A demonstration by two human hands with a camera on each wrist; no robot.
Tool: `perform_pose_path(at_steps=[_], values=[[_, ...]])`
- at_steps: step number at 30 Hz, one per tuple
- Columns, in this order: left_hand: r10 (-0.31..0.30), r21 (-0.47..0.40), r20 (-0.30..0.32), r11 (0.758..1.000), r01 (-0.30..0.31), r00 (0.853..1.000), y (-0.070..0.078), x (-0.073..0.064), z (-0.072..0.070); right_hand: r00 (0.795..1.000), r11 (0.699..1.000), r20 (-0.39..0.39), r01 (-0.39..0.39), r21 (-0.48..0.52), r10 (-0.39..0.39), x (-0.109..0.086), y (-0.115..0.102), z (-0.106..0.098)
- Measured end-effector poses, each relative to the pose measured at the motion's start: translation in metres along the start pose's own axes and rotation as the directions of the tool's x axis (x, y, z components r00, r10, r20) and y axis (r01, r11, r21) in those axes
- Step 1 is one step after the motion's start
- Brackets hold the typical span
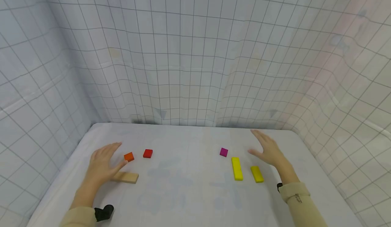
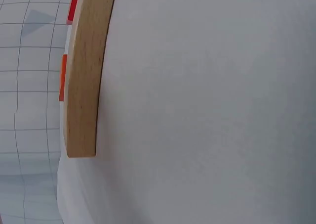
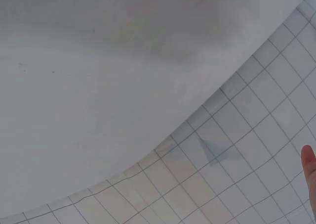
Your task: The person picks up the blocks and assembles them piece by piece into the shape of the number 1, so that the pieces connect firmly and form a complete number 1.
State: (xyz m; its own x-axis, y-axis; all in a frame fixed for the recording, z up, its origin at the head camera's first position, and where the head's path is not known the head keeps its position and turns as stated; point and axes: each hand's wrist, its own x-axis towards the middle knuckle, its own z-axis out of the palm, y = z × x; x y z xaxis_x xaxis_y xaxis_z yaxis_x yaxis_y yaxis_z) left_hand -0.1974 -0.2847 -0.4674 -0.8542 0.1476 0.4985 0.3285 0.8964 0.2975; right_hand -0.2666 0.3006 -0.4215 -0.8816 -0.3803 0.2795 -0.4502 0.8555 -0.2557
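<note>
My left hand (image 1: 102, 162) hovers at the left of the table with fingers spread, next to an orange block (image 1: 129, 157) and partly covering a flat wooden block (image 1: 126, 177). It grips nothing. A small red block (image 1: 148, 153) lies just right of the orange one. In the left wrist view the wooden block (image 2: 86, 75) appears large. Over on the right, my right hand (image 1: 268, 150) is held with thumb and fingers apart, holding nothing. Nearest to it are a short yellow block (image 1: 257, 174), a longer yellow block (image 1: 237, 169) and a purple cube (image 1: 224, 152).
A white-covered table (image 1: 186, 200) carries all the blocks. Grid-patterned white curtains (image 1: 189, 57) enclose it at the back and both sides. A black strap (image 1: 104, 213) sits at the left wrist. One fingertip (image 3: 309, 169) shows in the right wrist view.
</note>
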Motion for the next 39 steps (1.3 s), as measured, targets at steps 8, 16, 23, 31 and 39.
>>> perform_pose_path(at_steps=[8,16,23,31,39], values=[[-0.088,-0.178,0.049,0.979,0.095,0.995,-0.011,-0.016,-0.004,0.999,0.987,0.054,-0.002,0.158,-0.007,-0.016,0.007,0.007],[-0.153,-0.284,0.142,0.94,0.188,0.978,-0.015,-0.028,-0.008,0.995,0.949,0.095,-0.018,0.313,-0.013,-0.028,0.014,0.016],[-0.161,-0.289,0.132,0.937,0.193,0.978,-0.019,-0.036,-0.007,0.992,0.921,0.128,-0.039,0.388,-0.011,-0.037,0.015,0.018],[-0.189,-0.316,0.162,0.92,0.232,0.969,-0.023,-0.041,-0.004,0.981,0.89,0.192,-0.076,0.45,-0.013,-0.046,0.019,0.021],[-0.179,-0.33,0.169,0.916,0.227,0.969,-0.025,-0.045,-0.004,0.96,0.865,0.281,-0.131,0.485,-0.013,-0.052,0.026,0.025]])
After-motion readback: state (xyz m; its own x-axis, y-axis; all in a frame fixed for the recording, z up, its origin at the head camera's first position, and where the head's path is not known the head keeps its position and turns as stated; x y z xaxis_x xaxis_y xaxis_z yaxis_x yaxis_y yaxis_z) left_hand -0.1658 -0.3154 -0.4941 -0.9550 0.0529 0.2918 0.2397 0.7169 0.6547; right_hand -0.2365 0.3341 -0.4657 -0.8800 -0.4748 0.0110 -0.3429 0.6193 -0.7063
